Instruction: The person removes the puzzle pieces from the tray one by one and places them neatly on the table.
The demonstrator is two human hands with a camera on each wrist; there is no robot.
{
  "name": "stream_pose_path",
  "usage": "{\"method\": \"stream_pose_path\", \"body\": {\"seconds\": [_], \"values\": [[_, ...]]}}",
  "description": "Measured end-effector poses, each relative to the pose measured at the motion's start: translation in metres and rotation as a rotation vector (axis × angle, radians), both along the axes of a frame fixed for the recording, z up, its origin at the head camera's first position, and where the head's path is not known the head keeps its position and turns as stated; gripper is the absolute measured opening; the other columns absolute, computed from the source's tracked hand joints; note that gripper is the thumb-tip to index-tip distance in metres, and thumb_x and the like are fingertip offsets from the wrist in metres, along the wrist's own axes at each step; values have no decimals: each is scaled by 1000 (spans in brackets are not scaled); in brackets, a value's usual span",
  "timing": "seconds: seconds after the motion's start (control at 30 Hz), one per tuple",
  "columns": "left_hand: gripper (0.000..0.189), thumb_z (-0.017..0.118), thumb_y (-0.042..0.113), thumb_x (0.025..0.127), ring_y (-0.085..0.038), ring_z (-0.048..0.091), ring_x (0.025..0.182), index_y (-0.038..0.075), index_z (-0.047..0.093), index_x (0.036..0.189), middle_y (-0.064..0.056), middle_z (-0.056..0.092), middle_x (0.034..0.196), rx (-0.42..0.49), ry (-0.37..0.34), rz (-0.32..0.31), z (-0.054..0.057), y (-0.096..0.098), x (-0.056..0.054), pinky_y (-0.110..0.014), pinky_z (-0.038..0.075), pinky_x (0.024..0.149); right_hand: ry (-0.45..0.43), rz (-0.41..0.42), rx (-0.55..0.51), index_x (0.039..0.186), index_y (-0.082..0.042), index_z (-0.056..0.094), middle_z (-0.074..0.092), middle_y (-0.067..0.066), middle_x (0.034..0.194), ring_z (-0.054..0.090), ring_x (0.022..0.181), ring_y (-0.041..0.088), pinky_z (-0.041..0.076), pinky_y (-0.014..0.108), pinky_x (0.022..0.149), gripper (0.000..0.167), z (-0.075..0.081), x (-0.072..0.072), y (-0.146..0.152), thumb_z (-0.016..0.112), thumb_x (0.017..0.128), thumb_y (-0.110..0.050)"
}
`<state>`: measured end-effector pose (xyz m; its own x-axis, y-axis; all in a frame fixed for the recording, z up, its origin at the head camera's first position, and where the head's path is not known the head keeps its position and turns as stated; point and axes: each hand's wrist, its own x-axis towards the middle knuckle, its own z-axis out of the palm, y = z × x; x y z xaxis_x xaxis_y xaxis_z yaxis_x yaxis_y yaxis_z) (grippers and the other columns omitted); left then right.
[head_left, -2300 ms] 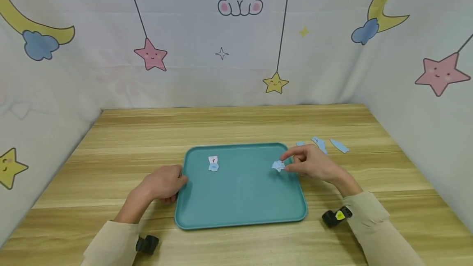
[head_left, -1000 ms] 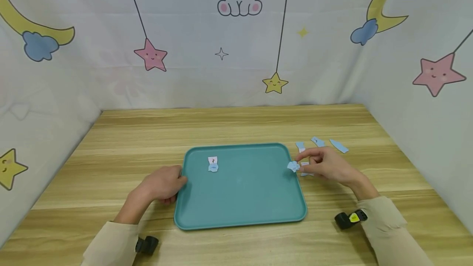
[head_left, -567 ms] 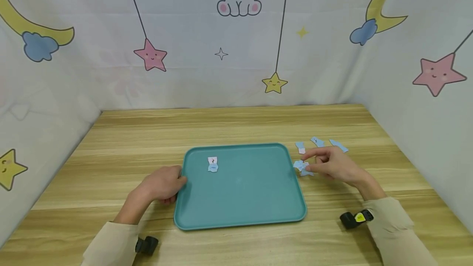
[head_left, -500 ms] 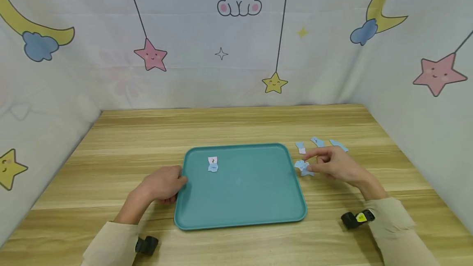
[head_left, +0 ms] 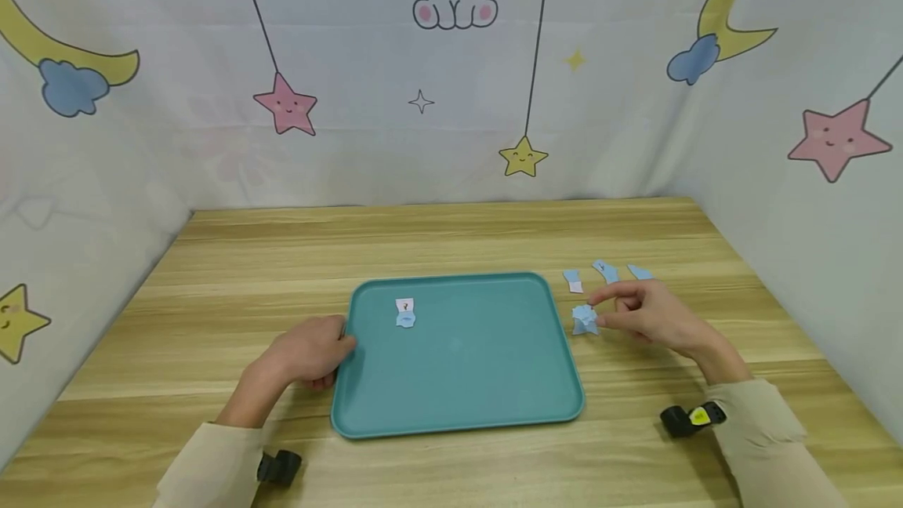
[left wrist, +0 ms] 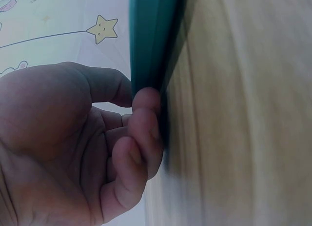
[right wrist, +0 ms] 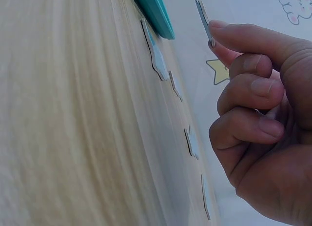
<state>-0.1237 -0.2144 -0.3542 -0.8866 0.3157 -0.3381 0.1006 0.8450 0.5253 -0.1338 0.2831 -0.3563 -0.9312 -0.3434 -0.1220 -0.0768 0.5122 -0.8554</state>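
Note:
My right hand (head_left: pixel 652 316) pinches a small flat light-blue puzzle piece (right wrist: pixel 204 22) between thumb and index finger, just beyond the tray's right rim. In the right wrist view this piece hangs above the table, apart from it. Under it in the head view, another pale-blue piece (head_left: pixel 585 328) lies on the wood, partly covered. With my left hand (head_left: pixel 310 350) I grip the left rim of the teal tray (head_left: pixel 458 382); in the left wrist view the fingertips (left wrist: pixel 146 100) curl under its edge. Near the tray's upper left lies a white-and-blue piece or joined pair (head_left: pixel 405 313).
Right of the tray lie a blue-and-white piece (head_left: pixel 573 281), a blue piece with a dark mark (head_left: pixel 605 270) and a plain blue piece (head_left: pixel 639 272), partly behind my right hand. A wooden table (head_left: pixel 282 249) surrounds the tray. A patterned white curtain (head_left: pixel 381 155) stands behind.
My right hand has moved right with the pinched puzzle piece, from above the tray to beyond its right rim. The left hand and tray have stayed in place.

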Motion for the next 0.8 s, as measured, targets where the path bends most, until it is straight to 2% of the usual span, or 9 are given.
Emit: {"method": "stream_pose_path", "body": {"seconds": [0.6, 0.8], "values": [[24, 45, 13, 102, -16, 57, 46, 6, 55, 82, -6, 61, 56, 2, -4, -6, 2, -1, 1, -28, 46, 45, 2, -68, 30, 124, 2, 71, 42, -8, 59, 36, 47, 6, 31, 25, 45, 36, -4, 5, 19, 79, 94, -16], [24, 45, 13, 103, -17, 58, 47, 6, 55, 82, -6, 61, 57, -3, -5, -6, 2, -1, 1, -28, 46, 46, -7, -83, 39, 127, 3, 69, 45, -8, 59, 38, 47, 6, 34, 27, 45, 38, -4, 6, 25, 77, 95, -17]]}}
